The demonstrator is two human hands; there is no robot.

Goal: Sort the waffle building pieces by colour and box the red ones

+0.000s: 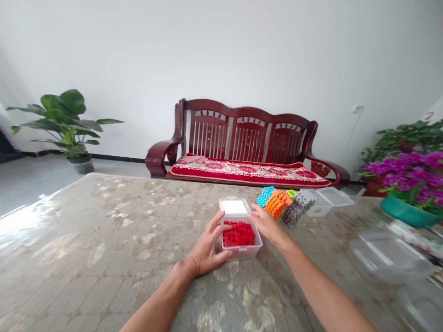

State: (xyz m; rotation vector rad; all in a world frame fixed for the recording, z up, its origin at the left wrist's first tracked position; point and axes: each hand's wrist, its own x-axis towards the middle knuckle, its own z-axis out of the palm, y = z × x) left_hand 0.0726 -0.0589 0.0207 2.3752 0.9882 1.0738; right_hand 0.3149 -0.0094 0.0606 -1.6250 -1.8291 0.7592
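Note:
A small clear plastic box stands on the table, packed with red interlocking plastic pieces. Its hinged lid is tipped back, away from me. My left hand grips the box's left side, thumb near the front corner and a finger over the rim by the red pieces. At the lid's right edge is my right hand, fingers stretched out and apart; whether they touch the lid I cannot tell. Just beyond it are bundles of blue pieces, orange pieces and grey pieces, with some green ones.
Behind the grey bundle stands another clear box with its lid open. Clear plastic containers and a teal pot of purple flowers occupy the table's right side. A red wooden bench stands beyond the patterned tabletop.

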